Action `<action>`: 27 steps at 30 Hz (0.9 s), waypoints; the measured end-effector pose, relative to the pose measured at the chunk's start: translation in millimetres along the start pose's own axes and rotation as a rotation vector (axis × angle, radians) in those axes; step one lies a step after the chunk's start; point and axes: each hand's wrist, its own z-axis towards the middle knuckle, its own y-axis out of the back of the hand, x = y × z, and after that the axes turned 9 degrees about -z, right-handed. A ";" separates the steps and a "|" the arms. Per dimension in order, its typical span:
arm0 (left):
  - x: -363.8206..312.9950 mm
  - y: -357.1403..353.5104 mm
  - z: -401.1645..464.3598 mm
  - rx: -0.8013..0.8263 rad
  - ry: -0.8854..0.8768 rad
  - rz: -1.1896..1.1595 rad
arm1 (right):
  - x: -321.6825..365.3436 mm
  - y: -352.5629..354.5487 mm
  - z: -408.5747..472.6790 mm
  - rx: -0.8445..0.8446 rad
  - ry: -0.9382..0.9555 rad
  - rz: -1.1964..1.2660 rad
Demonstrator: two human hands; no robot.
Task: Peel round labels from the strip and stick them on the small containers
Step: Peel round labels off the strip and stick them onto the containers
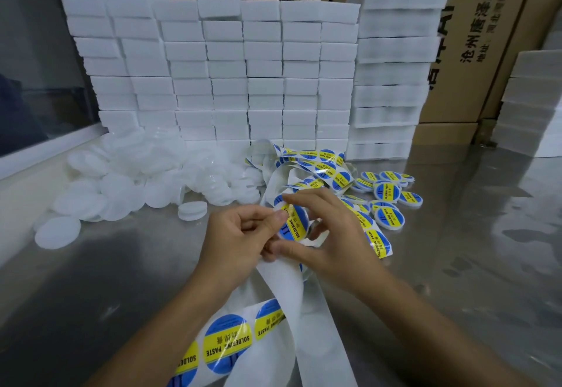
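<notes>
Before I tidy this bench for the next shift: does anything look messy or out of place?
Yes. The label strip lies twisted and looped across the metal table, not flat, and its spent backing trails towards the near edge. The unlabelled containers sit in a loose heap at the left, not in rows.

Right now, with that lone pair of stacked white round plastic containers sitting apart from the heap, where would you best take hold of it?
Probably by the rim. The stacked white round plastic containers lie flat on the shiny metal table, so reach down from above and pinch across opposite edges. The near side is open, while the heap of white containers crowds the far side.
</notes>
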 end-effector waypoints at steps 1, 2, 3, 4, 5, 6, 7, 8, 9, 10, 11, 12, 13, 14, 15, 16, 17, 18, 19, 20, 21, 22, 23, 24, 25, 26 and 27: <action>0.3 -0.5 -0.1 0.005 -0.003 0.009 | -0.5 0.3 0.4 -0.012 0.015 -0.007; 0.9 -1.0 0.3 0.007 -0.006 0.011 | -0.9 0.7 0.7 -0.019 0.025 -0.005; 1.5 -1.3 0.6 0.011 -0.016 0.016 | -0.9 1.3 0.9 -0.019 0.028 -0.001; 2.7 -0.7 0.9 0.016 -0.039 0.037 | -1.2 1.5 0.8 -0.017 0.027 0.001; 4.6 0.6 1.4 0.019 -0.072 0.084 | -2.0 1.5 0.7 -0.021 0.026 -0.004; 7.1 2.8 2.2 0.017 -0.112 0.155 | -4.4 1.7 0.6 -0.032 0.026 -0.018; 9.2 4.9 3.0 0.012 -0.158 0.242 | -8.2 2.5 0.9 -0.047 0.020 -0.038; 11.1 7.2 3.4 0.002 -0.203 0.334 | -13.6 4.2 1.9 -0.064 -0.002 -0.057; 12.4 8.9 3.7 -0.013 -0.236 0.421 | -20.4 7.0 3.4 -0.084 -0.040 -0.073; 13.4 10.1 3.8 -0.026 -0.248 0.494 | -28.5 10.3 4.9 -0.111 -0.088 -0.086; 13.9 11.0 3.5 -0.032 -0.243 0.560 | -38.0 14.4 6.1 -0.147 -0.141 -0.104; 14.4 11.6 3.3 -0.034 -0.230 0.632 | -49.0 19.1 6.8 -0.186 -0.200 -0.129; 14.6 12.0 2.8 -0.031 -0.205 0.709 | -60.8 24.5 6.7 -0.218 -0.268 -0.164; 14.9 12.7 2.2 -0.030 -0.161 0.788 | -72.8 30.4 6.0 -0.238 -0.342 -0.207; 14.6 13.5 1.6 -0.035 -0.107 0.849 | -84.6 36.4 4.3 -0.250 -0.414 -0.259; 14.7 14.4 1.7 -0.041 -0.057 0.879 | -95.8 42.1 1.8 -0.261 -0.479 -0.314; 15.1 14.8 2.2 -0.049 -0.015 0.869 | -105.7 47.2 -1.2 -0.272 -0.533 -0.364; 16.1 15.1 2.8 -0.058 0.009 0.823 | -113.7 51.0 -3.9 -0.279 -0.580 -0.402; 17.0 14.7 3.7 -0.065 0.020 0.765 | -119.7 53.6 -6.1 -0.273 -0.628 -0.428; 18.0 14.3 4.4 -0.071 0.022 0.713 | -123.9 54.6 -7.5 -0.249 -0.674 -0.450; 18.8 14.2 4.8 -0.072 0.020 0.667 | -126.7 54.3 -8.2 -0.207 -0.708 -0.477; 19.7 14.3 5.3 -0.073 0.021 0.624 | -128.9 53.3 -8.6 -0.158 -0.722 -0.504; 20.2 14.7 5.4 -0.076 0.022 0.587 | -130.7 52.5 -8.6 -0.117 -0.723 -0.526; 20.0 14.8 5.7 -0.083 0.026 0.554 | -131.9 52.2 -8.2 -0.087 -0.724 -0.538; 19.6 15.0 6.0 -0.093 0.028 0.525 | -131.9 52.1 -8.0 -0.060 -0.729 -0.546; 19.0 15.0 6.4 -0.104 0.025 0.495 | -132.5 52.0 -8.1 -0.034 -0.738 -0.553; 18.1 14.7 6.4 -0.110 0.013 0.465 | -133.2 51.8 -8.5 -0.014 -0.742 -0.562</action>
